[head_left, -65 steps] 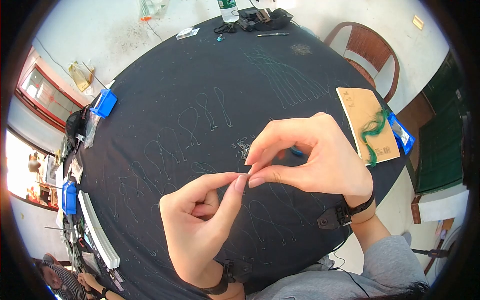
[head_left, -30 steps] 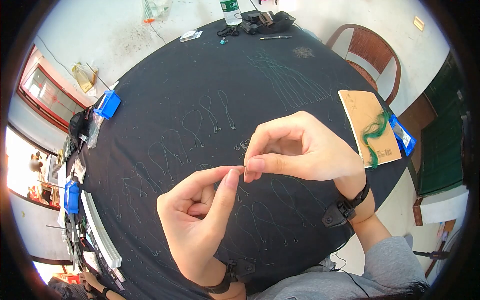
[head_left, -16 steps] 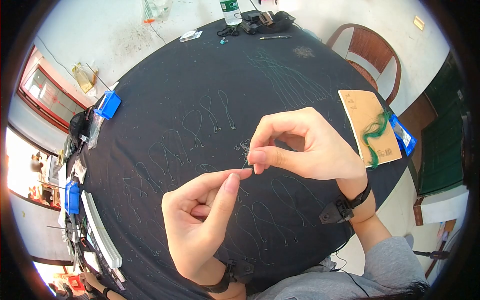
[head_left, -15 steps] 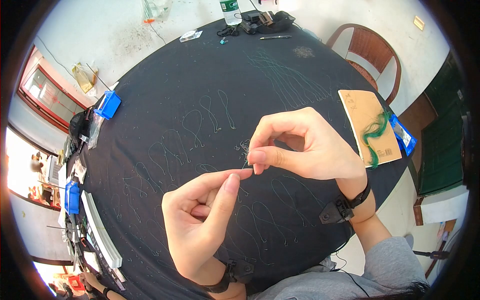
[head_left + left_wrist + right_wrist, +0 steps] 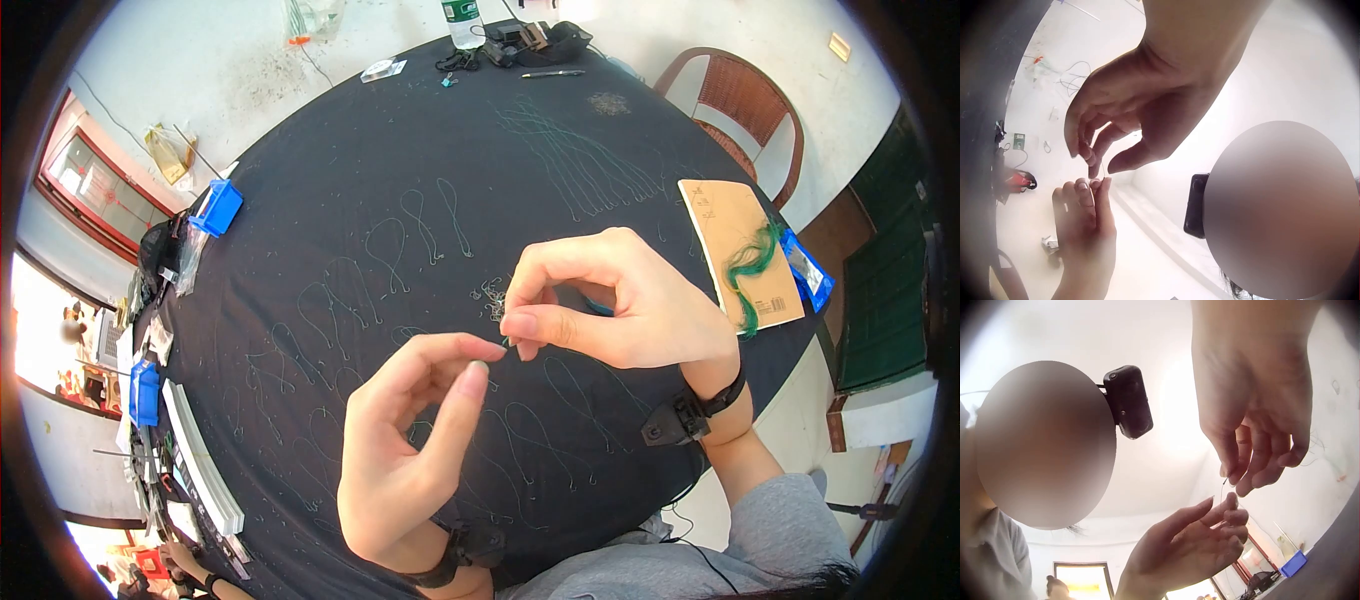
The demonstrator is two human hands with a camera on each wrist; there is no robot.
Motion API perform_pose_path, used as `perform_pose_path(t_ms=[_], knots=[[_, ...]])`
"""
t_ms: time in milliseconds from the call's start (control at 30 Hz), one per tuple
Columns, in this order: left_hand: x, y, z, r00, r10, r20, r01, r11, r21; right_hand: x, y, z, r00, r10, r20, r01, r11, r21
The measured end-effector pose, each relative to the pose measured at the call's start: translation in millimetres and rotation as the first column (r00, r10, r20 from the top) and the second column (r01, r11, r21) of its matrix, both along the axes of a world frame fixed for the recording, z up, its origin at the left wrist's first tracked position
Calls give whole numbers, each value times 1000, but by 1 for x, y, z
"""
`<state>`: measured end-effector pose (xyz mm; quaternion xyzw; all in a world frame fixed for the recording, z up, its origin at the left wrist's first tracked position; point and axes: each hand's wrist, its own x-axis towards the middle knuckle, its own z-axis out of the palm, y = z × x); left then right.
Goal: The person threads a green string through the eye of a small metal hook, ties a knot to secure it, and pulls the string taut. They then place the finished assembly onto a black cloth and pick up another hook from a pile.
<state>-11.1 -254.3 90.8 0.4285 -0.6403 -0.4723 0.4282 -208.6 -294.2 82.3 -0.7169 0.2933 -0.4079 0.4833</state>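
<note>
My right hand (image 5: 625,310) pinches a small dark fish hook (image 5: 1225,481) between thumb and forefinger, and a thin line hangs from it in the right wrist view. My left hand (image 5: 415,440) is just below and to the left, thumb and forefinger apart, its forefinger tip close to the hook. Both hands are held over a dark tablecloth (image 5: 300,220). Behind the right hand lies a pile of small metal hooks (image 5: 490,295). Looped green lines with hooks (image 5: 385,255) are spread to the left and in front, and a row of straighter green lines (image 5: 580,165) lies farther back.
A brown notebook (image 5: 735,235) bearing a green thread hank (image 5: 752,265) lies at right, by a blue packet (image 5: 805,270). At the back stand a water bottle (image 5: 463,25) and a pen (image 5: 553,73). Blue bins (image 5: 218,208) and white strips (image 5: 205,465) line the left edge.
My left thumb and forefinger have parted and moved slightly away from the right fingertips, after meeting them earlier. The right hand keeps its pinch and has shifted a little right.
</note>
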Motion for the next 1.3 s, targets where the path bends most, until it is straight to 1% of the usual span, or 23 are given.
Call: perform_pose_path(t_ms=[67, 167, 267, 300, 367, 400, 467, 567, 667, 867, 1000, 1100, 1200, 1300], knots=[[1, -3, -9, 999, -40, 4, 40, 990, -136, -1, 1, 4, 999, -30, -44, 28, 998, -50], [-4, -2, -8, 989, -82, -126, 86, 996, 24, -2, 3, 3, 994, -75, -77, 65, 990, -128], [-5, -2, -7, 986, -117, -119, 124, 991, 54, -2, 4, 5, 990, -89, -110, 70, 984, -164], [-5, -1, -5, 989, -103, -105, 110, 991, 71, -2, 4, 6, 988, -89, -124, 67, 983, -169], [-6, -1, 2, 994, -74, -75, 81, 991, 106, -1, 4, 6, 994, -77, -84, 64, 988, -140], [-6, -2, 1, 996, -50, -73, 57, 994, 91, -1, 4, 6, 995, -71, -64, 62, 990, -126], [-7, -2, 0, 998, -2, -69, 7, 998, 62, -2, 5, 8, 994, -79, -82, 67, 989, -130], [-4, -2, 1, 1000, 31, 3, -31, 998, 46, -1, 5, 9, 995, -67, -76, 57, 990, -129], [-7, -1, 0, 998, 47, -31, -45, 998, 45, -2, 4, 8, 997, -51, -57, 44, 992, -115], [-5, 0, 2, 998, 51, -24, -49, 996, 68, -2, 2, 7, 997, -33, -68, 27, 995, -91], [-3, 1, 1, 998, 54, -25, -53, 998, 42, -1, 0, 1, 997, -16, -69, 11, 997, -71], [-3, 0, 1, 998, 51, -43, -49, 998, 46, -1, -3, -1, 994, 8, -111, -13, 999, -38], [-4, 0, 2, 995, 102, -19, -100, 993, 69, 1, -8, -5, 998, 42, -41, -37, 994, 107], [-1, 0, 6, 985, 171, 18, -172, 981, 95, 0, -19, -13, 989, -54, -136, 64, 996, 69]])
